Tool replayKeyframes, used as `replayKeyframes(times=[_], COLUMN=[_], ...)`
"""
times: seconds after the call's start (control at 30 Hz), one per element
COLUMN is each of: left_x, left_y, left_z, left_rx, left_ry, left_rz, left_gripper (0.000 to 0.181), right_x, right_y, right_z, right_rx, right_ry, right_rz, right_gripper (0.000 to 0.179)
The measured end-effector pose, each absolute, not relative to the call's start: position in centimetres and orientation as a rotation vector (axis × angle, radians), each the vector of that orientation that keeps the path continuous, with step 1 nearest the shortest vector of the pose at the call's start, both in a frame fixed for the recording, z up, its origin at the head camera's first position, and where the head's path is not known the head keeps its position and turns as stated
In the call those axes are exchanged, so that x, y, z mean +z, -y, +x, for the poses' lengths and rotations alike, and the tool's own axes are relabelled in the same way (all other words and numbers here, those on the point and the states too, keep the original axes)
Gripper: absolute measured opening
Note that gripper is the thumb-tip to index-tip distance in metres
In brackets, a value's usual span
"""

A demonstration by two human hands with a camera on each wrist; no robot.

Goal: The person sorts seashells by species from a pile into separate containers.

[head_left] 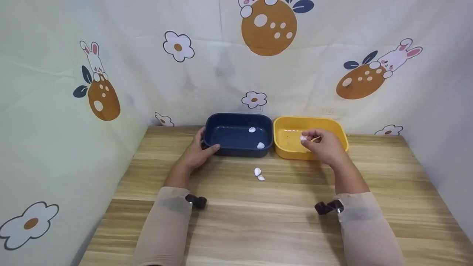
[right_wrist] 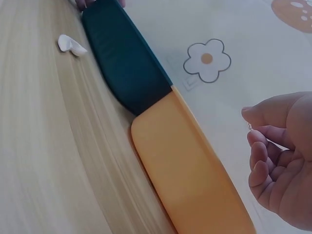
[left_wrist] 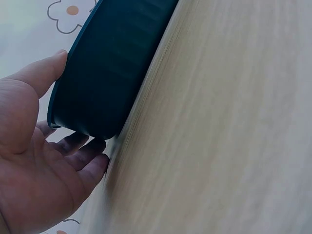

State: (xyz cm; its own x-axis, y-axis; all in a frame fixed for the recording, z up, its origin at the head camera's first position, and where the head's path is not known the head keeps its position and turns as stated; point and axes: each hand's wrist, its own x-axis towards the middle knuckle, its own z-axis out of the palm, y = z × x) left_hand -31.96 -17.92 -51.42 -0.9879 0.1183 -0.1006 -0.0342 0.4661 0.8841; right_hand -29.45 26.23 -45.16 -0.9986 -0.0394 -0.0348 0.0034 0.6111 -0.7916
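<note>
From the head view, the left hand (head_left: 197, 153) grips the dark blue rectangular plastic tub (head_left: 238, 135) at its 8 o'clock corner, thumb on the near wall, fingers hidden behind the side. Two small white shell-like pieces (head_left: 256, 137) lie inside that tub, toward 3 o'clock. Touching its right wall stands the yellow rectangular plastic tub (head_left: 288, 147), over which the right hand (head_left: 323, 146) hovers, fingertips pinched on one small white piece (head_left: 303, 137); a thin yellowish sliver beside it is too small to identify. Two more white pieces (head_left: 259, 174) lie touching each other on the wooden tabletop (head_left: 258, 221), at 6 o'clock of the blue tub.

In the left wrist view, the left hand (left_wrist: 36, 161) wraps the blue tub's (left_wrist: 105, 73) corner, thumb on one wall, fingers curled under; the tub's inside is out of sight.

In the right wrist view, the right hand (right_wrist: 280, 156) is cut off at 3 o'clock, fingers curled; the pinched piece is barely a glint. The yellow tub (right_wrist: 185, 175) shows only its outer wall, with the loose pieces (right_wrist: 70, 45) at 11 o'clock
</note>
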Motion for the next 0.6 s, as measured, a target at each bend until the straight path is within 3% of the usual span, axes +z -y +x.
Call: replayKeyframes(times=[0.6], left_x=[-51.44], left_y=[17.85], left_z=[-31.88], left_rx=[1.594], left_ry=[-2.545], left_rz=[0.078], left_gripper=[0.101], right_x=[-44.81], right_y=[-26.21], right_z=[-29.37], right_rx=[-1.479], right_ry=[-2.741], right_rz=[0.099], right_gripper=[0.035])
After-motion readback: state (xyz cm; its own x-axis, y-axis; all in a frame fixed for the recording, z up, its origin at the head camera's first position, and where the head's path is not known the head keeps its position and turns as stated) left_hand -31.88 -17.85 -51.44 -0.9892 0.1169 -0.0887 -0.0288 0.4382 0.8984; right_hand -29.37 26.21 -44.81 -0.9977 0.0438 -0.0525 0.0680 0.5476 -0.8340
